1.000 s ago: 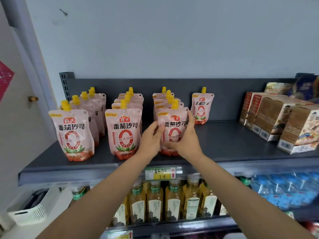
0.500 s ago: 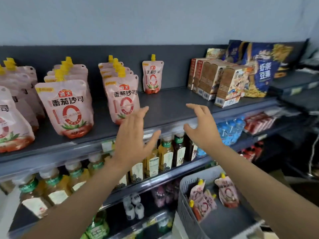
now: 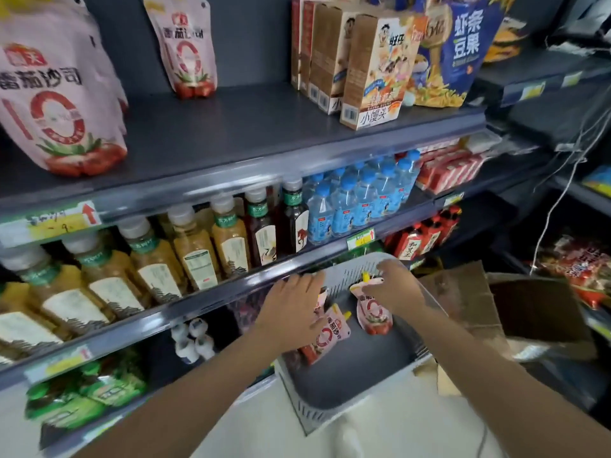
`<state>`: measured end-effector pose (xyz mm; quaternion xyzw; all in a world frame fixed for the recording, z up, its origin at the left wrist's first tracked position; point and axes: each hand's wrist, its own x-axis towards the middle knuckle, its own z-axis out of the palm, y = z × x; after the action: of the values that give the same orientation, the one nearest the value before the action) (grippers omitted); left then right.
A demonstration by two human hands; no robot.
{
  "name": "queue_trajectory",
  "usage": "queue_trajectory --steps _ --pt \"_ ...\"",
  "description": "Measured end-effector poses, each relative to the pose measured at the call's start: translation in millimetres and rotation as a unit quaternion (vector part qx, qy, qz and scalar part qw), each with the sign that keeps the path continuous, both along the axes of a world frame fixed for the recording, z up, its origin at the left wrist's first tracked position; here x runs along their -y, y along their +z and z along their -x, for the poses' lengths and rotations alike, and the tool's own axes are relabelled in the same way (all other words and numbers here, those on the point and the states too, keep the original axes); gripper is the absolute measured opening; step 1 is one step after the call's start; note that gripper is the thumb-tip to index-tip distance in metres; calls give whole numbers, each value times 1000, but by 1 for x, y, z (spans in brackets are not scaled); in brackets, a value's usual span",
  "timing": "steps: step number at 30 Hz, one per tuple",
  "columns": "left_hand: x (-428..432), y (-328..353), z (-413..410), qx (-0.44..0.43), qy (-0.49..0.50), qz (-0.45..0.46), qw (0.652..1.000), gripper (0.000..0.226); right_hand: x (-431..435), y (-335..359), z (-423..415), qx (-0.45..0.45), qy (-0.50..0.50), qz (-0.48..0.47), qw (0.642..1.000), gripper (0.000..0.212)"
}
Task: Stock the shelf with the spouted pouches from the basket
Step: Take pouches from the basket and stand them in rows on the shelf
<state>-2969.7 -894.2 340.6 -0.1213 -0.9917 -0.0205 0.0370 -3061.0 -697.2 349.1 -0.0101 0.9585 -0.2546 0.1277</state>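
A grey basket (image 3: pixel 357 391) sits low at centre right with pink spouted pouches lying in it. My left hand (image 3: pixel 294 309) hovers with spread fingers over one tilted pouch (image 3: pixel 327 338) and partly hides another. My right hand (image 3: pixel 396 289) reaches onto the top of a second pouch (image 3: pixel 373 312) near its yellow spout; the grip itself is hidden. On the dark top shelf (image 3: pixel 231 127) stand more pink pouches: a large near one (image 3: pixel 56 104) at left and a lone one (image 3: pixel 185 47) further back.
Snack boxes (image 3: pixel 370 71) and a blue bag (image 3: pixel 459 51) fill the top shelf's right side. Tea bottles (image 3: pixel 195 249) and blue water bottles (image 3: pixel 363 196) line the shelf below. A cardboard box (image 3: pixel 529 312) stands right of the basket.
Both hands let go of the pouch set on the shelf, then dropped from shelf height down into the basket. My view swung down and to the right.
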Motion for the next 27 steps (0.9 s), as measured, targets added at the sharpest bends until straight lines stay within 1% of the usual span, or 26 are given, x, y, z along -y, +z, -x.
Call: queue_trajectory --steps 2,4,7,8,11,13,15,18,21,23,25,27 --pt "-20 -29 16 57 32 7 998 72 -16 -34 19 56 3 -13 998 62" --pt "-38 -58 30 109 73 -2 991 72 -32 -68 35 92 -15 -5 996 64" --pt "-63 -97 46 178 138 -17 974 74 -50 -118 58 116 -15 -31 993 85" --pt "-70 -109 51 199 160 -17 967 76 -54 -132 64 122 -9 -47 991 89" --pt "-84 -135 59 250 223 -17 942 71 -58 -167 77 150 -39 -46 987 87" --pt "-88 -147 63 280 242 1 929 68 -57 -184 80 146 -49 -31 988 83" --pt "-90 -155 65 290 256 13 922 66 -55 -199 82 136 -39 -32 989 83" --pt "-88 -166 65 293 257 22 921 68 -50 -215 81 122 -34 -34 991 86" --pt "-81 -173 68 296 270 40 915 75 -38 -225 77 120 -74 -8 990 106" --pt "-76 -177 71 307 275 44 910 77 -33 -230 78 103 -92 -25 990 113" --pt "-72 -180 74 311 281 45 907 74 -29 -234 81 86 -77 -59 992 112" --pt "-71 -183 77 306 285 44 907 68 -24 -238 85 87 -81 -69 991 112"
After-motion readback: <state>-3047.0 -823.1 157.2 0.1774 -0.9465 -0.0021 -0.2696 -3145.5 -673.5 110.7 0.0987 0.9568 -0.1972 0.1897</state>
